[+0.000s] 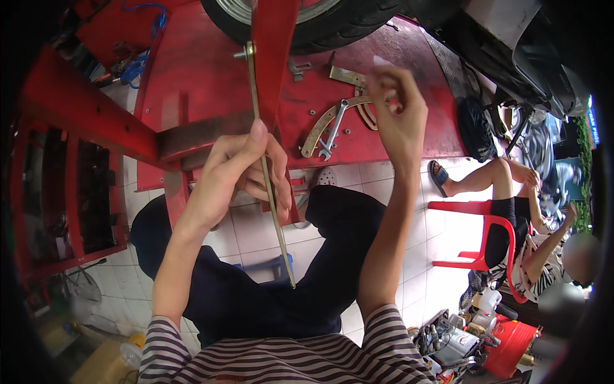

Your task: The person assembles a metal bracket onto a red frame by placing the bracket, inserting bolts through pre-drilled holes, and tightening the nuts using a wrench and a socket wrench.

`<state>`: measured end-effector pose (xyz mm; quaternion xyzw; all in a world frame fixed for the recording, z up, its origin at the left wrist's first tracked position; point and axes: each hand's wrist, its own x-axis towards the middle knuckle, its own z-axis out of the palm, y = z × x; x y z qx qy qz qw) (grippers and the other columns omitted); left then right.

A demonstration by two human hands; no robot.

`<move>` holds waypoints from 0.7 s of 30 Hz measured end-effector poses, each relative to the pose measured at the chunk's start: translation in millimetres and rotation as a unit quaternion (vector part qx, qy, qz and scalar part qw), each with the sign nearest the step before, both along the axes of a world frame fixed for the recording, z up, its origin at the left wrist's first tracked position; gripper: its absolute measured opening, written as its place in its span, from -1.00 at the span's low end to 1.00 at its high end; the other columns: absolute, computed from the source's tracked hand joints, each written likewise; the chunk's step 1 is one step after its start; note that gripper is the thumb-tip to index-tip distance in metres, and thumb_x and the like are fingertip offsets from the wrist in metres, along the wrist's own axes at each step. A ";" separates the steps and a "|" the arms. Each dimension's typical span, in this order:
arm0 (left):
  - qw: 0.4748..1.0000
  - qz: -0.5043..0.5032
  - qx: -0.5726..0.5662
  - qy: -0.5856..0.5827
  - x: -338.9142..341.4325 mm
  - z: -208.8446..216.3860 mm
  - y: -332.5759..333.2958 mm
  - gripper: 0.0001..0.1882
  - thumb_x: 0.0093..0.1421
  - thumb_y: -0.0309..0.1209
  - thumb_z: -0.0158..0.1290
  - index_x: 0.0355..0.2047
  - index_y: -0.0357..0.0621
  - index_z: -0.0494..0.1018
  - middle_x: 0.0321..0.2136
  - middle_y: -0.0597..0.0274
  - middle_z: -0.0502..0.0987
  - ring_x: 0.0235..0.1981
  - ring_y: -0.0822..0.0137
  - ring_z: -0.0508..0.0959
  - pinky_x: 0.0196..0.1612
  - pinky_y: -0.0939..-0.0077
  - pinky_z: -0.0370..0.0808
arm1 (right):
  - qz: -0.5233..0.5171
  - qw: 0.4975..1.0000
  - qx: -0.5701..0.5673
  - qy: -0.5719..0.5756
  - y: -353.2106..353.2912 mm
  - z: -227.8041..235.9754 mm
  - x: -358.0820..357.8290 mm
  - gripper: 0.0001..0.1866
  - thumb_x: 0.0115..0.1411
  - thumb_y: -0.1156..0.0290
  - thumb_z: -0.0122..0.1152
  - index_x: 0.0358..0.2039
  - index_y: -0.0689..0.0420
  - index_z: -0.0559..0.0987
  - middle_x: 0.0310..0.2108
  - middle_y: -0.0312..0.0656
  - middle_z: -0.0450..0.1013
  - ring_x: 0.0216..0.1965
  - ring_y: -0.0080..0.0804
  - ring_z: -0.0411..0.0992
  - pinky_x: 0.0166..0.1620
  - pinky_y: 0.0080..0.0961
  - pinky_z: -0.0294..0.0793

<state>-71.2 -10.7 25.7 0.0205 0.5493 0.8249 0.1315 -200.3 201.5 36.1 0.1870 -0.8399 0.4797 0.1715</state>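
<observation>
My left hand is closed around a long, thin, flat metal bar that slants from the red post down toward my lap. A bolt pokes out sideways at the bar's top end, which lies against the red post. Over the red bench, my right hand is raised with fingers curled in and slightly blurred; what they hold, if anything, cannot be made out. Below and left of it lie an open-ended wrench and a curved slotted metal piece, with a flat bracket behind.
A tyre stands above the red bench, where several small nuts lie. Red frame beams rise on my left. To the right, a person sits by a red plastic chair; below are bottles and a red container.
</observation>
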 end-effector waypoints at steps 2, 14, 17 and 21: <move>1.000 -0.005 0.003 -0.006 0.5 1.2 0.2 -0.34 0.40 0.09 -0.33 -0.53 -0.25 0.39 -0.64 -0.01 0.55 -0.63 0.18 0.63 -0.59 0.57 0.54 | 0.059 0.983 0.155 -0.085 19.9 -10.2 -8.1 -0.82 0.10 0.50 0.26 -0.24 0.17 0.59 -0.43 -0.23 0.56 -0.46 -0.57 0.43 -0.34 -0.61 0.38; 1.000 0.009 0.004 -0.003 0.7 -10.7 -3.4 -0.31 0.38 0.12 -0.31 -0.55 -0.26 0.43 -0.65 0.03 0.55 -0.64 0.22 0.62 -0.61 0.58 0.52 | 0.097 0.932 0.327 -0.125 49.4 -45.5 -11.2 -0.73 -0.12 0.40 0.41 -0.32 0.09 0.65 -0.35 -0.26 0.59 -0.43 -0.35 0.48 -0.29 -0.42 0.44; 1.000 0.017 0.007 0.000 0.3 -8.6 -0.3 -0.31 0.38 0.13 -0.31 -0.55 -0.26 0.43 -0.66 0.04 0.55 -0.64 0.22 0.62 -0.62 0.60 0.51 | 0.060 0.932 0.330 -0.135 48.7 -45.2 -17.2 -0.76 -0.11 0.35 0.44 -0.37 0.06 0.66 -0.38 -0.26 0.59 -0.37 -0.35 0.52 -0.30 -0.37 0.46; 1.000 0.016 0.015 0.002 0.5 -9.6 1.2 -0.31 0.38 0.14 -0.31 -0.55 -0.25 0.43 -0.66 0.04 0.55 -0.64 0.22 0.62 -0.62 0.61 0.51 | 0.070 0.927 0.328 -0.167 50.4 -52.3 -25.7 -0.78 -0.10 0.30 0.44 -0.39 0.04 0.66 -0.41 -0.26 0.59 -0.34 -0.33 0.55 -0.28 -0.32 0.47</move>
